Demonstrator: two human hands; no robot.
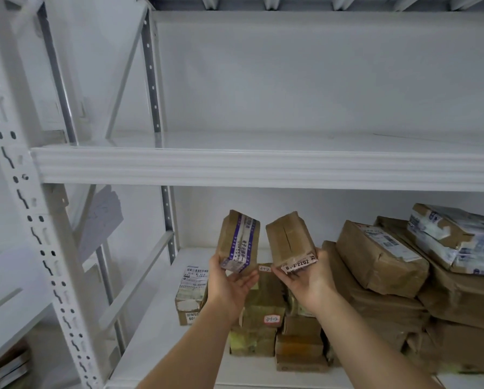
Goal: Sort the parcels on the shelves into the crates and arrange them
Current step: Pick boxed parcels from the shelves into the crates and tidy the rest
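The left hand (229, 279) grips the lower end of a small brown parcel with blue-and-white tape (239, 241), thumb on the near face and fingers curled beneath it; the parcel stands upright and leans slightly right. The right hand (308, 279) holds a second small brown parcel (290, 242) in the same manner, fingers wrapped under its lower end, where a white label reading "2202" shows; this parcel tilts left, so the two top ends stand close together but apart. Both parcels are held in the air above the lower shelf (162, 327), over its left-centre portion. On that shelf, directly below the hands, sits a cluster of small taped cartons (263, 318), several stacked, two bearing small handwritten stickers. To the left of the cluster, nearer the shelf's left edge, stands a single small box with a printed shipping label (191, 293). Towards the right end of the shelf lies a tall stack of larger brown paper-wrapped packages (381, 265), the uppermost ones tilted; a package with white-and-blue tape (457, 240) rests on top at the far right. The upper shelf (263, 167) spans the full width of the view. A white perforated upright (24, 192) stands at the left of the rack.
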